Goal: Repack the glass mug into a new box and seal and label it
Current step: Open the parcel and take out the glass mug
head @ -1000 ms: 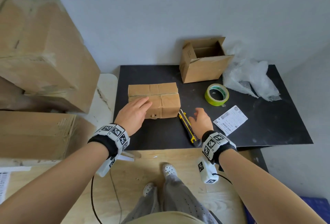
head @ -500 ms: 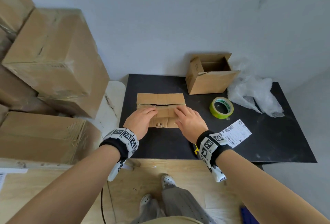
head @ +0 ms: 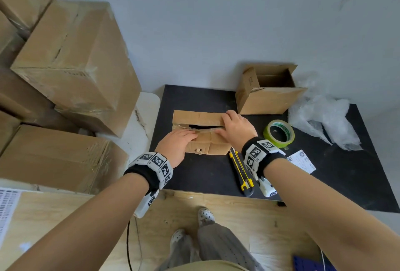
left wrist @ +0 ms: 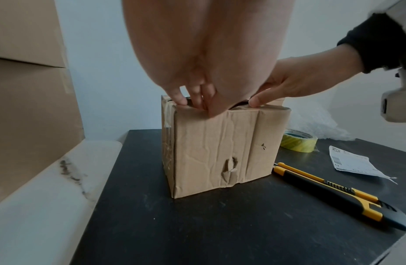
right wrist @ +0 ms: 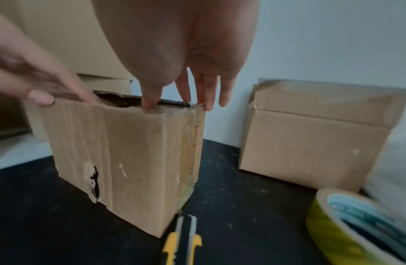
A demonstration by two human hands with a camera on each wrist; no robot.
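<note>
A worn, torn cardboard box [head: 203, 147] stands mid-table, its top seam parted into a dark slit. My left hand [head: 190, 133] pinches the near flap at the slit, fingers hooked over its edge [left wrist: 184, 101] and thumb on the front face. My right hand [head: 227, 123] rests on the top right. Its thumb [right wrist: 150, 104] presses the near flap's edge and its straight fingers lie over the far flap. A new open box [head: 268, 102] stands behind. The green tape roll [head: 279, 133] and shipping label [head: 302, 161] lie to the right. The mug is hidden.
A yellow-black utility knife [head: 240, 171] lies just right of the worn box, near the black table's front edge [head: 216, 193]. Crumpled bubble wrap [head: 324, 119] fills the back right. Large cartons [head: 73, 65] are stacked to the left.
My right hand left the spot by the knife and came onto the box top. Both hands now work at the seam, which has opened into a slit.
</note>
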